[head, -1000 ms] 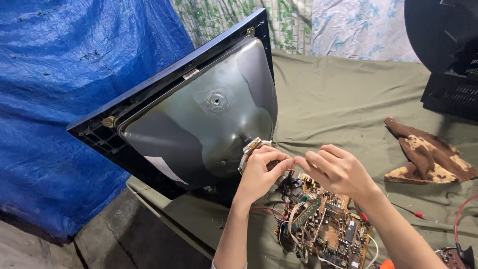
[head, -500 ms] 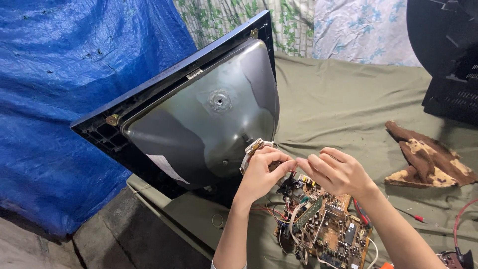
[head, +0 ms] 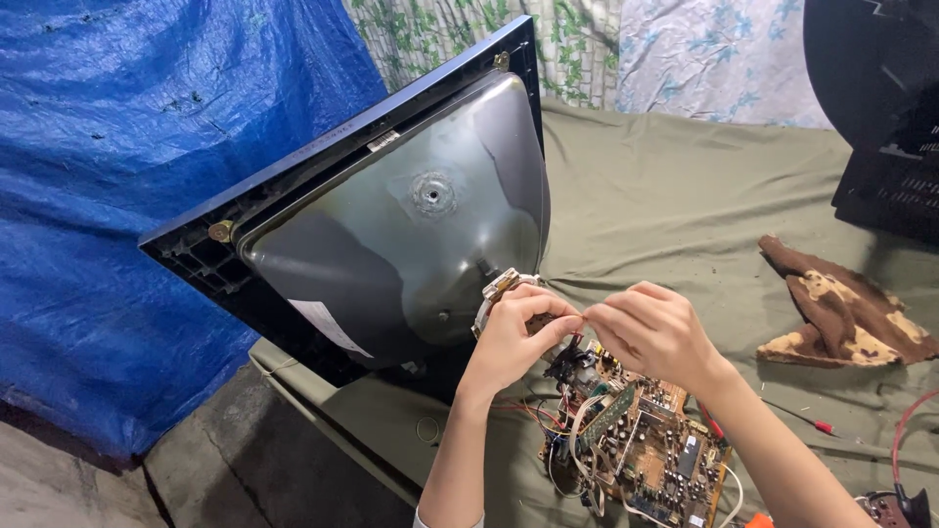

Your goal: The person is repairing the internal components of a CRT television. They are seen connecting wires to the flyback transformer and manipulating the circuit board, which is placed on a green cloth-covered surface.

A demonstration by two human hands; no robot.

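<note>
The person is working at the narrow neck end of a grey picture tube [head: 411, 235], which is standing tilted in its black front frame [head: 323, 147] on a surface covered with an olive cloth [head: 665, 205]. The neck is pointing down and to the right, toward the person, so both hands are meeting it from the near side. The left hand [head: 514, 337] is closing around a small neck part [head: 501, 286] at the tip of the tube, with the fingers curled narrow on it. The right hand [head: 650, 328] is just beside it, on the right, pinching something thin between thumb and forefinger; what it is I cannot tell. The fingertips of both hands are almost touching.

Directly under the hands a brown circuit board [head: 646, 455] with loose wires is lying, so there is little room below. To the right the cloth is open until a brown rag [head: 846, 313]. A blue tarpaulin [head: 127, 176] is hanging on the left.
</note>
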